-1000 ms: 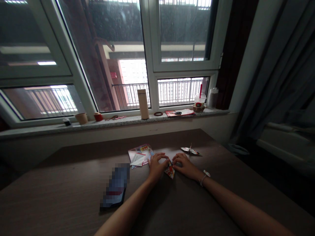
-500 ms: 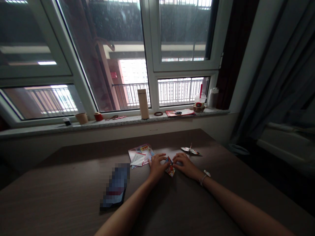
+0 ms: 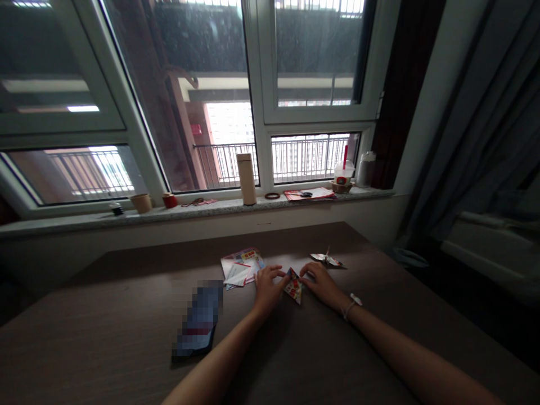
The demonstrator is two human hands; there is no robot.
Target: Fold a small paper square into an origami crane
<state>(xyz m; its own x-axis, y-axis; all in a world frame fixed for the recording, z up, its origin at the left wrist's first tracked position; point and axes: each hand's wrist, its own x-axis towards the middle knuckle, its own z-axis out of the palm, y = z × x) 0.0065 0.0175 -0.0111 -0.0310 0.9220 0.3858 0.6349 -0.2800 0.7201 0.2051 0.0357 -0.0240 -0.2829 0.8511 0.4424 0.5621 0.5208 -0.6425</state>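
Note:
A small folded piece of colourful printed paper lies between my hands on the brown table. My left hand has its thumb and fingers closed on the paper's left edge. At the paper's right side is my right hand, fingers curled, with the thumb and fingertips at its edge. A folded paper crane with spread wings rests beyond my right hand. Printed sheets with a white folded piece on top lie left of my left hand.
A phone, its screen blurred out, lies left of my left forearm. Along the windowsill stand a beige bottle, a paper cup, a drink cup with a red straw, and papers with scissors.
The folded paper now shows a different, flatter triangular face with printed lettering. My right fingers have drawn slightly right, away from my left hand.

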